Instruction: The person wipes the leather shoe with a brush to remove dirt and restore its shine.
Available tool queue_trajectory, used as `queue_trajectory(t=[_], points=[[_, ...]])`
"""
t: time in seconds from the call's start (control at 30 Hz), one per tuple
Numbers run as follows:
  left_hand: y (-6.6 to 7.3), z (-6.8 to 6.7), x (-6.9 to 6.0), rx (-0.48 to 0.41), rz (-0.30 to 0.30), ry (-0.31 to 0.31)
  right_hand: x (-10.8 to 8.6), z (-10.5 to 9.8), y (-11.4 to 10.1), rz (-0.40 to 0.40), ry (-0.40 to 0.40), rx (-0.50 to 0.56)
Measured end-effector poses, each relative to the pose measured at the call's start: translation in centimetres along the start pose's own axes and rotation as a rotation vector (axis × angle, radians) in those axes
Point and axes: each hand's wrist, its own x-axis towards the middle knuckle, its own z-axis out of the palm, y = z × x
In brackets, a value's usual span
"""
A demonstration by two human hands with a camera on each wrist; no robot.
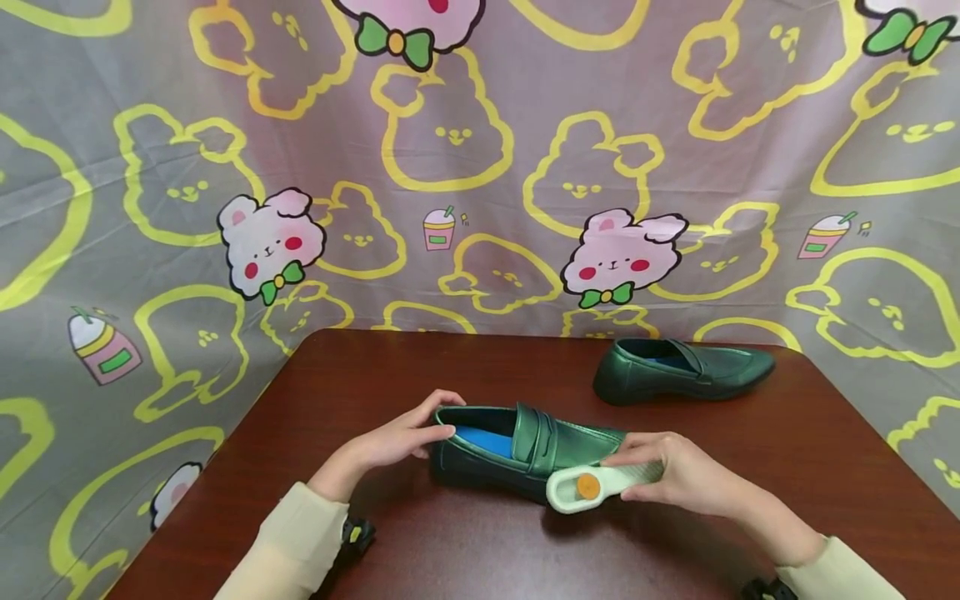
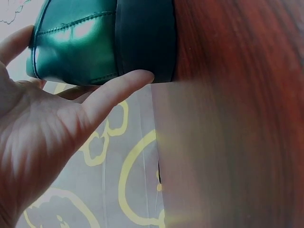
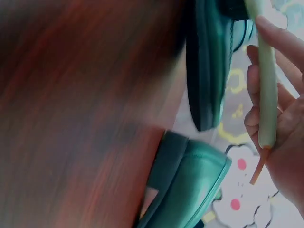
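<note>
We judged the step in hand to be working along the green shoe [image 1: 577, 446] with the pale green tool [image 1: 613, 477]; doing that well called for a firm brace at the heel, light pressure, and the tool flat to the side so its rim would not scrape the leather. Our left hand [image 1: 397, 437] was partly closed, thumb and fingers gripping the shoe around its heel; steadying there made sense, since the shoe could otherwise have slid. Our right hand [image 1: 678, 471] pinched the tool's ribbed end, the fingers bent, leaving the ring-shaped end and its orange disc [image 1: 588, 486] free. The gripped shoe stood upright about midway across the surface [image 1: 465, 550], heel toward the left edge, toe toward the right edge, lying between our hands. The toe part sat just beyond the right hand, and the tool overlapped the shoe's near side; we could not tell whether they touched. The other shoe [image 1: 652, 379] stood well apart, near the far right corner.
</note>
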Motion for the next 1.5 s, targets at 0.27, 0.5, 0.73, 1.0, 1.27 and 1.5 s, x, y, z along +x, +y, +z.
queue_trajectory(t=[0.27, 0.5, 0.73, 1.0, 1.27, 1.5], points=[[-0.3, 0.1, 0.1, -0.020, -0.006, 0.004, -0.3, -1.3, 2.4, 0.167, 0.181, -0.023], [-0.1, -0.1, 0.1, -0.018, -0.001, -0.002, -0.5, -1.5, 1.7, 0.144, 0.142, 0.062], [0.1, -0.1, 0.2, -0.018, 0.013, 0.003, -0.4, -1.1, 0.9, 0.122, 0.029, 0.111], [-0.2, 0.0, 0.2, -0.016, 0.011, -0.006, -0.6, -1.2, 2.3, 0.178, 0.091, 0.059], [-0.4, 0.1, 0.1, 0.004, -0.007, 0.006, -0.8, -1.9, 2.6, 0.238, 0.198, -0.063], [-0.2, 0.0, 0.3, -0.005, 0.000, 0.004, -1.4, -2.2, 1.4, 0.142, 0.038, 0.104]])
